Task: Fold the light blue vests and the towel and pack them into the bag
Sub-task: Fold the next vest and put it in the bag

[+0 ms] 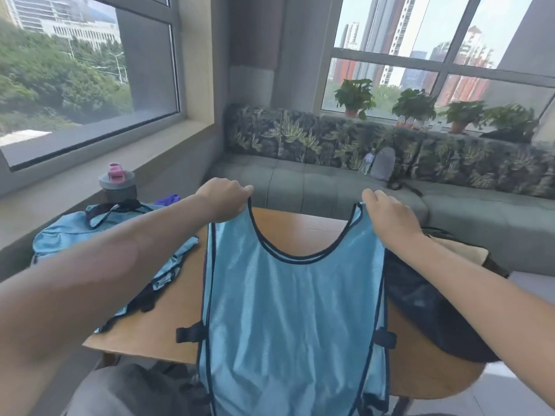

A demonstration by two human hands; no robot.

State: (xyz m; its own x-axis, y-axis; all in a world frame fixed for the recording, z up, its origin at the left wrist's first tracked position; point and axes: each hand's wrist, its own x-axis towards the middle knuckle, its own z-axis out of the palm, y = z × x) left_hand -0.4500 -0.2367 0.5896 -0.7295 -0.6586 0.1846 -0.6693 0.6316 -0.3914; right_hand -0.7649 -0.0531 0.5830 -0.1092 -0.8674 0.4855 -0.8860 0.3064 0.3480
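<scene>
Both hands, left hand [223, 202] and right hand [390, 217], pinch the vest [288, 310] by its shoulders, unfolded; more vests [99, 232] wait left, bag [426, 307] right.

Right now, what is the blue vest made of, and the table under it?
The held vest looks like thin, shiny synthetic mesh: it gleams and hangs in soft folds, with dark binding at its edges. The table looks like smooth, matte orange-brown wood or laminate; which one is unclear.

vest [288, 310] hem cut off at bottom edge; black bag [426, 313] partly hidden behind it
</scene>
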